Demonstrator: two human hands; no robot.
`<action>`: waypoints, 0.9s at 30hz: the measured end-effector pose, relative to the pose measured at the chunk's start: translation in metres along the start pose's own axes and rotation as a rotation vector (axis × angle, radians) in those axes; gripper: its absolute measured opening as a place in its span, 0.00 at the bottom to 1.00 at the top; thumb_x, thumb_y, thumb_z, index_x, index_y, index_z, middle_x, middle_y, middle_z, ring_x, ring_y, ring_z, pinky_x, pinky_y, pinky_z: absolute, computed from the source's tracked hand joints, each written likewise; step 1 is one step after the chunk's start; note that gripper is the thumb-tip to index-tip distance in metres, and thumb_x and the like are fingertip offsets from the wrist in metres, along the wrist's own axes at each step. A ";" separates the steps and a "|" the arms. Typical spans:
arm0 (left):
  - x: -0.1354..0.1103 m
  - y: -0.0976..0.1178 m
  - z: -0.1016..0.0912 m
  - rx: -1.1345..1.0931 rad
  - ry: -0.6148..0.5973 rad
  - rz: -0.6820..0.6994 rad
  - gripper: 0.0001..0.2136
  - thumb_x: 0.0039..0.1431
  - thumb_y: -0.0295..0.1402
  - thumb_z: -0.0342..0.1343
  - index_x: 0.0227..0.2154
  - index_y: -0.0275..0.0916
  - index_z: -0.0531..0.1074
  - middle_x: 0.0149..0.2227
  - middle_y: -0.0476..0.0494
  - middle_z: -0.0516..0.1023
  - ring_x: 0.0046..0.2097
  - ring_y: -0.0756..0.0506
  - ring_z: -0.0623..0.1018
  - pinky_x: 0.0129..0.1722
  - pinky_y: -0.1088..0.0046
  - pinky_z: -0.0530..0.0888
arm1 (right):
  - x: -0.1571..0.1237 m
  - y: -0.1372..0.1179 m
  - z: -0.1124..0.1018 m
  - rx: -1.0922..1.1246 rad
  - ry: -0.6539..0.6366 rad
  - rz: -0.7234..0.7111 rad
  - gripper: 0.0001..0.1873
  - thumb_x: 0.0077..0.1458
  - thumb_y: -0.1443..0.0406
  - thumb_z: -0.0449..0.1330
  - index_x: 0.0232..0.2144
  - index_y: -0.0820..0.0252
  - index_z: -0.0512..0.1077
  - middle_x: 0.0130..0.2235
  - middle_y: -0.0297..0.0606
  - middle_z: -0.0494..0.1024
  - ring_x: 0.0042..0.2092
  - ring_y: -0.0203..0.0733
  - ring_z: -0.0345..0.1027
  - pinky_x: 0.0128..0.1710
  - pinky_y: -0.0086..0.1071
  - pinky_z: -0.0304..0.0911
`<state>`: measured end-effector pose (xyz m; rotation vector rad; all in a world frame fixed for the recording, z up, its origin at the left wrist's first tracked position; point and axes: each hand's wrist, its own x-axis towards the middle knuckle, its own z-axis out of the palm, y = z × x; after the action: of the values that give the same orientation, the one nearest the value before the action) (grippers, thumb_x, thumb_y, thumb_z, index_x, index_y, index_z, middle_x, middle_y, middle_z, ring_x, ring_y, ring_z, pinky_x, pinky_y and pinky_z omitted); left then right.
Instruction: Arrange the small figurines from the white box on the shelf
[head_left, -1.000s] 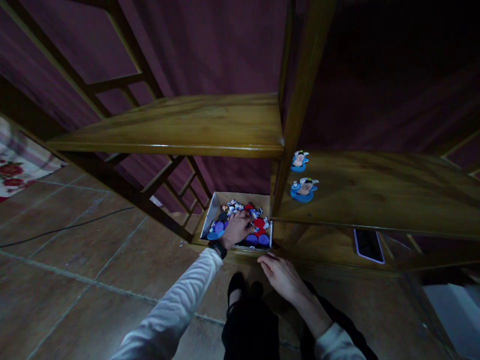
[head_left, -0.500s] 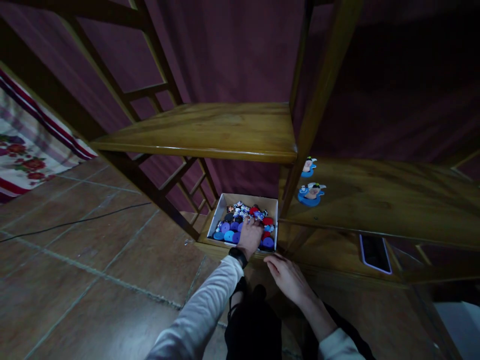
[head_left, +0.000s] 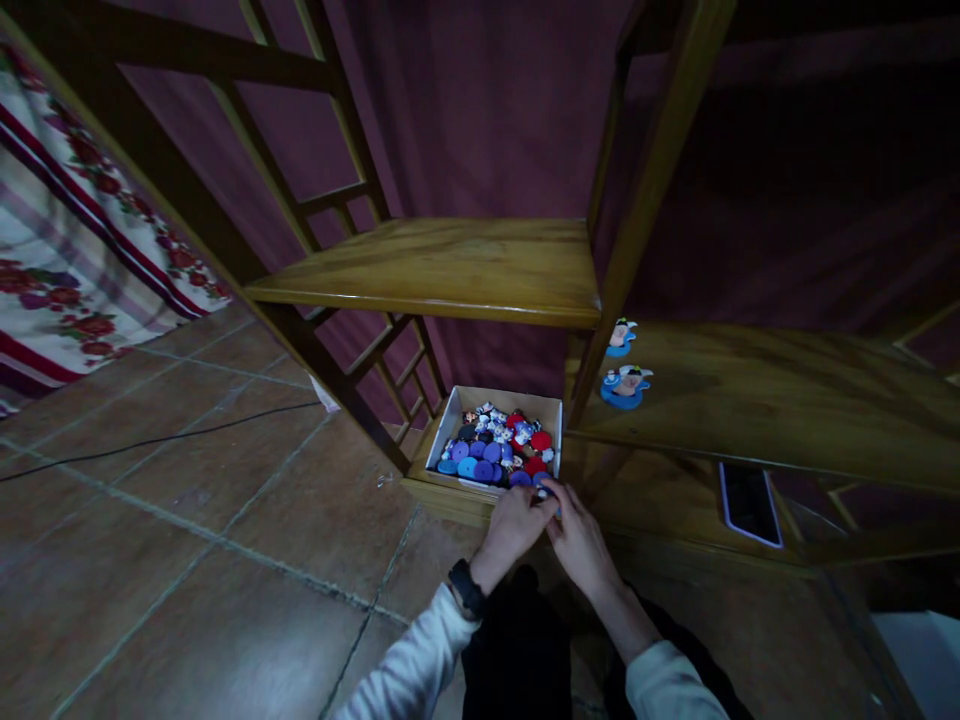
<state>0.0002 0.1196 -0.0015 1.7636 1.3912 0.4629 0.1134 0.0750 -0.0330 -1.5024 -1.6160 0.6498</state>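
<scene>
In front of the near right corner of a white cardboard box (head_left: 496,392), my two hands meet. My left hand (head_left: 514,530), with a black band on its wrist, has its fingers closed on a small figurine (head_left: 544,493). My right hand (head_left: 581,540) pinches the same figurine from the other side. Fingers cover most of it; only a bit of blue and white shows. Inside the box lie several small figurines (head_left: 499,428) with red, blue, purple and black round bases (head_left: 484,471).
Two figurines with blue bases (head_left: 624,388) stand on the right wooden shelf (head_left: 750,390). Below it lies a phone with a pale purple edge (head_left: 750,505). A wooden shelf board (head_left: 450,270) juts out above the box. A black cable (head_left: 187,432) runs across the tiled floor (head_left: 262,560).
My left hand has come out of the box with a small figurine, moving toward me and right. My right hand has closed in to meet it. The view has shifted slightly.
</scene>
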 end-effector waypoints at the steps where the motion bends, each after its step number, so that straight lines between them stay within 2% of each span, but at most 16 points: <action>1: -0.002 0.002 0.000 -0.018 -0.016 0.034 0.15 0.54 0.41 0.49 0.22 0.36 0.72 0.20 0.49 0.69 0.26 0.50 0.69 0.24 0.76 0.59 | 0.000 0.002 0.000 0.024 0.015 0.008 0.28 0.51 0.73 0.49 0.54 0.50 0.60 0.51 0.39 0.67 0.51 0.45 0.65 0.52 0.42 0.61; 3: 0.001 0.001 -0.009 -0.092 -0.061 0.086 0.19 0.56 0.44 0.47 0.21 0.36 0.72 0.20 0.48 0.70 0.25 0.50 0.69 0.25 0.76 0.60 | 0.002 0.005 -0.001 0.080 0.060 0.026 0.21 0.53 0.70 0.50 0.50 0.52 0.64 0.48 0.40 0.68 0.49 0.45 0.66 0.51 0.41 0.61; 5: 0.011 -0.010 -0.028 -0.161 -0.050 0.097 0.21 0.57 0.45 0.44 0.20 0.35 0.72 0.20 0.48 0.71 0.25 0.50 0.70 0.26 0.76 0.63 | 0.004 0.009 -0.001 0.149 0.105 0.070 0.15 0.54 0.65 0.52 0.45 0.54 0.68 0.45 0.42 0.69 0.46 0.46 0.67 0.49 0.40 0.63; 6: 0.018 -0.019 -0.041 -0.146 0.022 0.106 0.19 0.57 0.43 0.46 0.22 0.35 0.73 0.21 0.47 0.72 0.27 0.49 0.70 0.28 0.76 0.64 | 0.005 0.011 -0.001 0.196 0.116 0.106 0.14 0.55 0.63 0.52 0.44 0.55 0.69 0.45 0.42 0.69 0.45 0.46 0.68 0.46 0.39 0.65; 7: 0.026 -0.030 -0.054 -0.094 0.157 0.092 0.15 0.56 0.41 0.48 0.25 0.36 0.73 0.24 0.47 0.74 0.29 0.49 0.71 0.30 0.76 0.65 | 0.006 0.012 -0.001 0.251 0.113 0.145 0.15 0.55 0.61 0.53 0.44 0.56 0.70 0.45 0.43 0.69 0.43 0.45 0.68 0.44 0.38 0.67; 9: 0.039 -0.057 -0.078 0.077 0.366 -0.005 0.09 0.55 0.34 0.50 0.31 0.36 0.74 0.32 0.43 0.77 0.34 0.48 0.73 0.34 0.75 0.66 | 0.006 0.013 -0.001 0.367 0.089 0.221 0.17 0.54 0.58 0.54 0.45 0.55 0.69 0.45 0.42 0.70 0.40 0.44 0.69 0.39 0.36 0.68; 10: 0.045 -0.069 -0.088 0.184 0.406 -0.069 0.09 0.55 0.32 0.51 0.33 0.37 0.74 0.35 0.42 0.77 0.36 0.47 0.74 0.36 0.74 0.66 | 0.006 0.013 -0.001 0.410 0.078 0.252 0.18 0.53 0.57 0.55 0.45 0.55 0.69 0.45 0.41 0.71 0.39 0.43 0.70 0.38 0.35 0.68; 11: 0.049 -0.080 -0.094 0.276 0.396 -0.100 0.09 0.55 0.31 0.51 0.35 0.37 0.74 0.37 0.41 0.77 0.38 0.46 0.74 0.37 0.73 0.66 | 0.006 0.012 -0.001 0.437 0.070 0.277 0.18 0.52 0.56 0.56 0.45 0.55 0.69 0.43 0.40 0.73 0.39 0.43 0.70 0.38 0.35 0.68; 14: 0.054 -0.100 -0.096 0.476 0.308 -0.069 0.09 0.53 0.31 0.54 0.37 0.39 0.74 0.41 0.40 0.76 0.42 0.44 0.73 0.41 0.72 0.66 | 0.006 0.006 -0.003 0.452 0.051 0.317 0.17 0.50 0.56 0.58 0.42 0.56 0.70 0.37 0.37 0.76 0.36 0.43 0.70 0.37 0.33 0.66; 17: 0.056 -0.105 -0.085 0.600 0.282 -0.026 0.09 0.51 0.30 0.55 0.37 0.40 0.73 0.42 0.39 0.75 0.43 0.42 0.73 0.42 0.70 0.66 | 0.006 0.000 -0.004 0.427 0.022 0.314 0.16 0.50 0.57 0.58 0.41 0.56 0.70 0.34 0.35 0.77 0.34 0.41 0.71 0.35 0.30 0.64; 22: 0.061 -0.103 -0.079 0.525 0.246 -0.066 0.09 0.50 0.29 0.54 0.36 0.40 0.69 0.35 0.42 0.75 0.38 0.43 0.75 0.37 0.70 0.67 | 0.006 -0.006 -0.003 0.378 -0.020 0.273 0.13 0.50 0.58 0.58 0.37 0.56 0.71 0.32 0.34 0.76 0.33 0.39 0.70 0.34 0.29 0.63; 24: 0.062 -0.097 -0.084 0.467 0.295 -0.075 0.10 0.51 0.29 0.54 0.38 0.40 0.68 0.34 0.42 0.75 0.37 0.43 0.75 0.36 0.70 0.67 | 0.006 -0.006 -0.003 0.369 -0.015 0.266 0.12 0.50 0.58 0.57 0.36 0.57 0.71 0.32 0.34 0.76 0.33 0.39 0.69 0.34 0.29 0.63; 27: 0.060 -0.079 -0.092 0.314 0.509 0.003 0.11 0.51 0.27 0.52 0.39 0.39 0.68 0.38 0.40 0.75 0.42 0.43 0.74 0.39 0.69 0.68 | 0.006 -0.004 -0.002 0.356 0.005 0.278 0.12 0.50 0.58 0.58 0.36 0.57 0.71 0.31 0.33 0.76 0.32 0.39 0.69 0.34 0.29 0.63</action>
<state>-0.0951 0.2137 -0.0204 1.9812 1.8969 0.7674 0.1131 0.0795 -0.0273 -1.4661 -1.2169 1.0274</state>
